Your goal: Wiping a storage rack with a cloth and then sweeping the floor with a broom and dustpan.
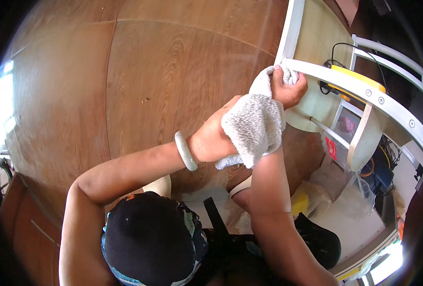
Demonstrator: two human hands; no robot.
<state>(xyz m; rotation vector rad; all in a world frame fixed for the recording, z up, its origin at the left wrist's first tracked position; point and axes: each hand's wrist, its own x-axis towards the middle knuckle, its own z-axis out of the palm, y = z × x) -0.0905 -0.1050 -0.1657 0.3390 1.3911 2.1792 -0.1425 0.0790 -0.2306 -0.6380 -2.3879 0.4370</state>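
Note:
A light grey terry cloth [254, 125] hangs bunched between my two hands. My left hand [215, 134], below a pale bangle [185, 151] on the wrist, grips the cloth's lower part; the cloth covers its fingers. Farther up, my right hand [289, 87] pinches the cloth's upper end against the corner of a white metal frame [326, 73]. That forearm passes beneath the hanging cloth. Some of the right fingers are hidden behind the cloth and the frame.
Wood-patterned flooring [161, 64] spreads ahead and to the left. Along the white frame are screws, a yellow device [358, 79] with a black cable, and a wooden-edged panel [361, 139]. Clear plastic bags [354, 196] lie at the lower right. A bicycle wheel [0, 175] shows far left.

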